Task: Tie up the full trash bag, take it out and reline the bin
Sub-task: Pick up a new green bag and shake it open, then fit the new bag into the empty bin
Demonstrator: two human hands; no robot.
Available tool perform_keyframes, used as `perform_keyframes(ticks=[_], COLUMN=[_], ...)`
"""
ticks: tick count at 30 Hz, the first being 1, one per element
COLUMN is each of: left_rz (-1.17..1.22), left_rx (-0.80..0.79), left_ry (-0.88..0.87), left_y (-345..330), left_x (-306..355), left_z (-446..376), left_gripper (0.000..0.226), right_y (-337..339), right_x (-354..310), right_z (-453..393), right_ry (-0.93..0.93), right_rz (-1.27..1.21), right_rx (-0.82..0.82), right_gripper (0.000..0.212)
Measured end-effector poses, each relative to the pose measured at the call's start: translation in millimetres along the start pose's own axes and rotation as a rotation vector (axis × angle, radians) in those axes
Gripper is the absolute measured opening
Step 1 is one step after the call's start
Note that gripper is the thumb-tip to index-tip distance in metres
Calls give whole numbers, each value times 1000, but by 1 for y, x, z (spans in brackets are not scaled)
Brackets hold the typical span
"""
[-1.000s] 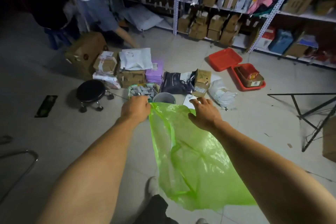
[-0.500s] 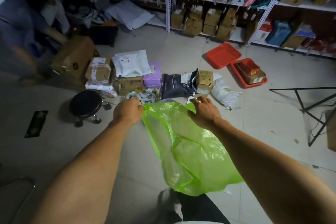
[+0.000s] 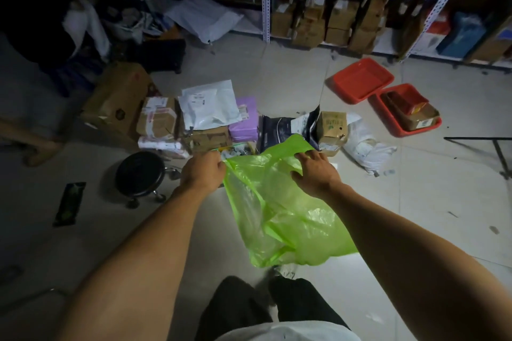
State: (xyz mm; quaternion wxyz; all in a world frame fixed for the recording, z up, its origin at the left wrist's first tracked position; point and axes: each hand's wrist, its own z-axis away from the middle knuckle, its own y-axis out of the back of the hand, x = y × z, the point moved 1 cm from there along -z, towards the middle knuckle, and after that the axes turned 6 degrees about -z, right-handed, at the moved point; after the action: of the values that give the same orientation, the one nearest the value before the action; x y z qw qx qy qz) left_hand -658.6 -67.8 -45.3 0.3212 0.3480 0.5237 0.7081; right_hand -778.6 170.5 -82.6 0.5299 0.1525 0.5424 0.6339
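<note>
— Fingers (image 3: 219,165) of left hand (image 3: 202,171) pinch green bag (image 3: 279,210) rim; right hand (image 3: 314,173) grips opposite edge.
— Change?
— Mouth pulled wider, bag lifted off floor. Relining likely next; bin unseen.

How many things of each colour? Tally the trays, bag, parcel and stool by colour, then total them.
Red: 2, shallow red plastic trays
Green: 1, thin green plastic bag
Purple: 1, purple box-shaped parcel
Black: 1, round black stool
Total: 5
</note>
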Motion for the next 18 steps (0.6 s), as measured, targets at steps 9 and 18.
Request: perform_keyframes(ticks=[9, 18], left_rz=[5, 461], left_rx=[-58, -209], left_ry=[-73, -193], left_y=[-13, -36], left_x=[1, -9], left_z=[-70, -125], left_gripper=[16, 19], right_y=[-20, -52], right_x=[-2, -18], right_z=[-44, -75], right_ry=[-108, -262], right_rz=[-31, -136], right_rx=[-57, -62], right_gripper=[60, 72])
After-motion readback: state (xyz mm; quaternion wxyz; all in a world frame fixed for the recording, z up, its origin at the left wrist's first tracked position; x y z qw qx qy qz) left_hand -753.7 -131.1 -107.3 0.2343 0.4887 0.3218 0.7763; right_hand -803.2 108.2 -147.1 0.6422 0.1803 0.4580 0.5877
